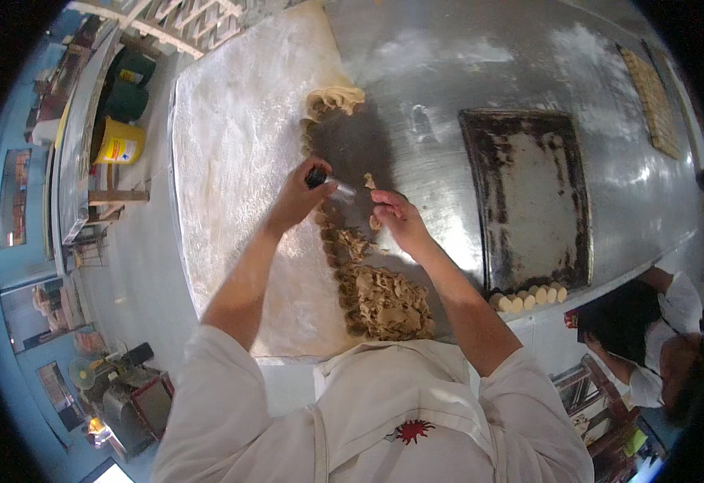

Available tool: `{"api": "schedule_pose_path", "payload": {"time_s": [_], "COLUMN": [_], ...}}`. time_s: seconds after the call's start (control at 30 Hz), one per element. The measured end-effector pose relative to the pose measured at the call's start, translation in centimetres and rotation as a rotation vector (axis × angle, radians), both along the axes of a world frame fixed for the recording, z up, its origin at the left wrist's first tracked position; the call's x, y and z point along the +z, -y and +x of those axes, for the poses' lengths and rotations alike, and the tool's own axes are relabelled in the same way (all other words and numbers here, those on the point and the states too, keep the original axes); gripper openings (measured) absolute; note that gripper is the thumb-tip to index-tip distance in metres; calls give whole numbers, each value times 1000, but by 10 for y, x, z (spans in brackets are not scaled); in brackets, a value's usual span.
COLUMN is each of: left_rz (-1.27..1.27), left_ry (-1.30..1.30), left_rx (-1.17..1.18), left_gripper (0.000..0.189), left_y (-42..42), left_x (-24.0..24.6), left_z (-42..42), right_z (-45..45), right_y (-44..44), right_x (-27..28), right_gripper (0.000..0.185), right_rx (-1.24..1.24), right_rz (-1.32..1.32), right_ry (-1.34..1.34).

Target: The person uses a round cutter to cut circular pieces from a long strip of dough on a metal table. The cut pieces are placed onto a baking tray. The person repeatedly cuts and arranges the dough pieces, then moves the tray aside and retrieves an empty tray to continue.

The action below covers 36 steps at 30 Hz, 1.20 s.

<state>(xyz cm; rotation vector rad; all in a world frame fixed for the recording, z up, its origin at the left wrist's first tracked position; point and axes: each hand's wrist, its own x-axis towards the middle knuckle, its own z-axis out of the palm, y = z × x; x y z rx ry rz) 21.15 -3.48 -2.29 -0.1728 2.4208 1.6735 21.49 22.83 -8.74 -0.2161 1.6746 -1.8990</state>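
A wide sheet of floured dough (237,151) covers the left part of the metal table, its right edge cut into scallops. Over that edge, my left hand (303,196) grips a small tool with a black end and a shiny, blurred part; its exact kind is unclear. Strips of dough scrap (370,180) are pinched in my right hand (401,222), just right of the tool. Closer to me lies a heap of crumpled dough scraps (394,305), with a smaller clump (352,241) beyond it. The sheet's far end has a folded flap (337,98).
A dark-rimmed baking tray (530,199) lies on the metal table (424,78) to the right, with several pale dough rounds (527,299) along its near end. Another filled tray (650,102) is at far right. A person (653,326) is beside the table. A yellow bucket (120,142) stands left.
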Motion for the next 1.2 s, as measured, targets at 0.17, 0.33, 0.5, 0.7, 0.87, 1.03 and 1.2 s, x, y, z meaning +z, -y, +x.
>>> {"api": "schedule_pose_path", "payload": {"time_s": [0.17,0.33,0.5,0.7,0.87,1.03,1.2], "left_rz": [482,-375,-355,-370,-221,-115,-148], "left_ry": [111,-736,-976,-570,-325,-200,-203], "left_rx": [176,53,77,17,104,94,104], "left_gripper": [52,58,52,51,49,51,52], "left_y": [-104,-203,-229,-227,-230,-235,-237], "left_x": [64,123,156,132,87,68,62], "left_z": [89,129,144,198,260,272,260], "right_z": [31,77,100,80,77,70,55], "right_y": [-46,-91,-132,-239,-390,-435,-452], "right_x": [34,73,72,65,81,63,45], "right_gripper": [45,52,54,49,50,49,40], "right_rx": [104,138,-176,-306,-586,-392,-169], "right_rz": [-616,-973,-1086,-872,163,1104,1053], "right_ry": [460,690,731,368,-33,-404,-262]}}
